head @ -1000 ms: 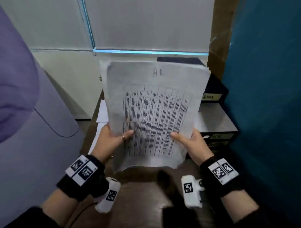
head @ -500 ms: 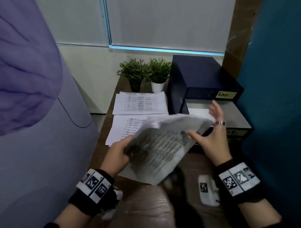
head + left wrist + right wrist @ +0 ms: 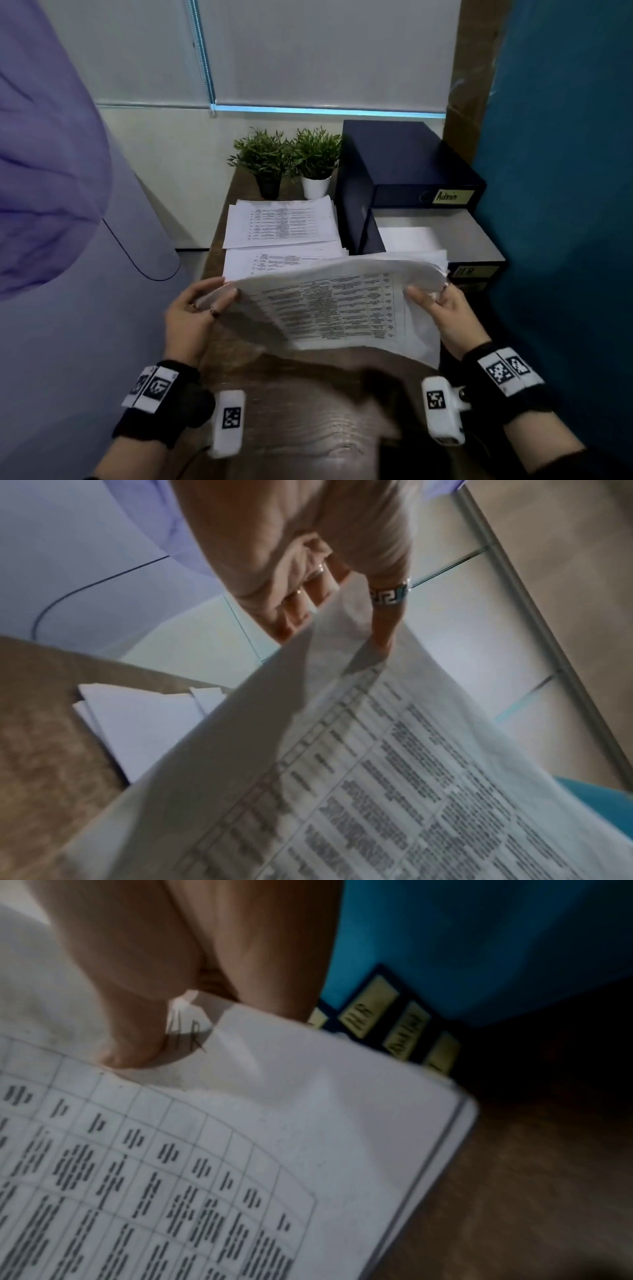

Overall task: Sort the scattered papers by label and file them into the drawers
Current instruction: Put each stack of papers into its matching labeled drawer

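A stack of printed sheets marked HR (image 3: 335,308) hangs bowed and nearly flat above the wooden table (image 3: 308,411). My left hand (image 3: 219,298) pinches its left edge, thumb on top. My right hand (image 3: 428,298) grips the right edge, beside the open drawer labelled HR (image 3: 469,272). That grey drawer holds a white sheet (image 3: 407,236). The dark blue drawer unit (image 3: 404,161) has a shut drawer labelled Admin (image 3: 445,197) on top. In the left wrist view, fingers (image 3: 383,631) press the sheets (image 3: 394,777). The right wrist view shows my thumb (image 3: 137,1042) on the sheets (image 3: 308,1123), next to the handwritten HR.
Two more piles of printed paper (image 3: 281,222) (image 3: 274,260) lie on the table behind the held stack. Two small potted plants (image 3: 263,161) (image 3: 317,157) stand at the back. A teal wall (image 3: 565,205) closes the right side, a purple panel (image 3: 68,240) the left.
The stack was upright facing me a second ago. It has been tipped down flat and turned sideways, and my right hand has shifted to the edge near the open HR drawer.
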